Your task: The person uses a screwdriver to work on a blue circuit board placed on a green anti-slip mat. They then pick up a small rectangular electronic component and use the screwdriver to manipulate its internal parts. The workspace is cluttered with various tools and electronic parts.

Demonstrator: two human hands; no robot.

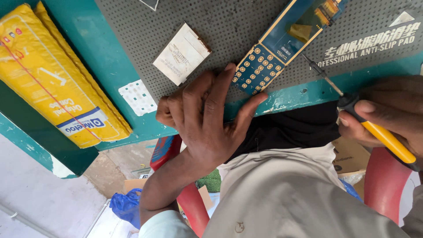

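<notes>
tabletop: teal painted [110, 66], chipped at the edge, under a grey perforated mat [229, 26]
floor: pale concrete [39, 194]
seat: red plastic chair [383, 180]
light: even daylight

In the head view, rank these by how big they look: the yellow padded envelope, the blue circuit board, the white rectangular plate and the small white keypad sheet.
1. Yellow padded envelope, clearly largest.
2. Blue circuit board, long and narrow, partly cut off at the top edge.
3. White rectangular plate.
4. White keypad sheet, smallest.
</notes>
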